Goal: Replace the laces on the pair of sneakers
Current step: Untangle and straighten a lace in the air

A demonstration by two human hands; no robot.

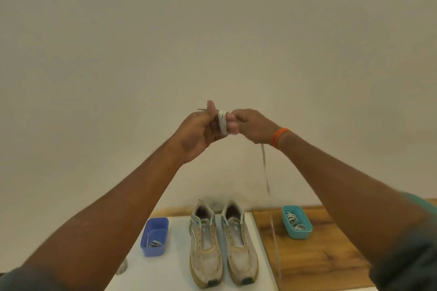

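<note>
Two worn white sneakers, the left sneaker [205, 245] and the right sneaker [238, 241], stand side by side on a white board [175, 274], toes toward me, with no laces in their eyelets. High above them I hold a white lace [222, 123] wound in loops around the fingers of my left hand [201, 132]. My right hand [254, 126], with an orange band at the wrist, pinches the same lace. A loose end of the lace hangs down blurred below my right hand.
A blue tub [155, 236] with a lace in it stands left of the sneakers. A teal tub [297, 222] with several laces sits on the wooden table [314, 262] at the right. A glass object [121, 267] shows at the lower left. A plain wall rises behind.
</note>
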